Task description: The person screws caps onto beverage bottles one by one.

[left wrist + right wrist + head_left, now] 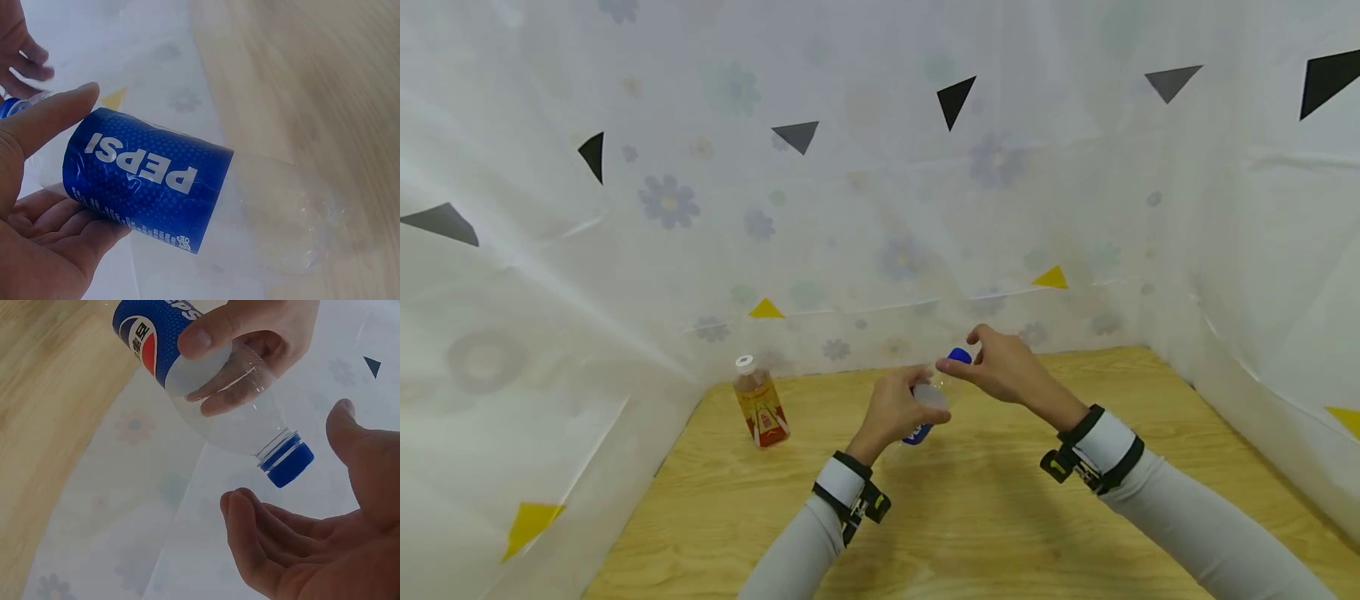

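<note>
Blue-capped Pepsi bottle (927,407), frame centre, head view: your left hand (898,410) grips it. Left wrist view: fingers wrap the label. Right wrist view: your right hand (312,531) spreads wide beside the cap (289,465), not touching.

Bright, even, diffuse light fills all three views, leaving only faint soft shadows on the counter (1000,517). The head view bends at its edges. Both wrist views blur the background, and a hand (22,53) smears.
</note>
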A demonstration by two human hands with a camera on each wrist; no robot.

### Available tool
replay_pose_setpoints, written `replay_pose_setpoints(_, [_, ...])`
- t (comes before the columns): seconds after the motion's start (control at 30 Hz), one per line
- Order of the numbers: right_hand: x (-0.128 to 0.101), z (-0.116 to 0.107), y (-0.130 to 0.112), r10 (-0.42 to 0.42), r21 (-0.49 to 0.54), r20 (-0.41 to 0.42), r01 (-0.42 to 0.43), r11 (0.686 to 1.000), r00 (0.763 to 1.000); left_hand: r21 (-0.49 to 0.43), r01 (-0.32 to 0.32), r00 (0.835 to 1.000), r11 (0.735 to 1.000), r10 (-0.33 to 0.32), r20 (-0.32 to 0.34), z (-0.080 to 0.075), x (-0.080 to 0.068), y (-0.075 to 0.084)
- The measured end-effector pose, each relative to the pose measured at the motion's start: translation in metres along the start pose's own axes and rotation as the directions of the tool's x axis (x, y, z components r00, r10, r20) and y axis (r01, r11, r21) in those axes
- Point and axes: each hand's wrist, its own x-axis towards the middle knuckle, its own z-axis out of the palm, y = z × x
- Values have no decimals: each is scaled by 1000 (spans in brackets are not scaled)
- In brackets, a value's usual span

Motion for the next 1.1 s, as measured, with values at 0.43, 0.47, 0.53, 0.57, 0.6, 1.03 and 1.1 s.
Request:
replay_pose_setpoints(0.43, [-1,-1,-5,-135,58,-30,137,989,990,25,5,1000,1000,-5,0,-1,2,0])
replay_pose_setpoints(0.47, [0,0,-4,-130,52,-44,132,990,991,23,2,1000,1000,-2,-4,-1,2,0])
replay_pose_setpoints(0.53, [0,1,-2,-108,40,-63,111,993,992,18,-2,1000,1000,2,-9,-1,1,0])
replay_pose_setpoints(0.57, [0,2,-1,-92,36,-65,94,995,994,16,-3,1000,1000,3,-9,-1,1,0])
replay_pose_setpoints(0.6, [0,2,0,-74,31,-62,76,997,995,13,-5,1000,1000,5,-9,-1,0,0])
replay_pose_setpoints(1.03, [-3,-2,1,-138,42,41,137,990,990,20,-26,1000,999,26,16,-1,1,0])
replay_pose_setpoints(1.1, [-3,-1,0,-138,45,26,137,990,990,23,-37,999,999,37,19,-1,1,0])
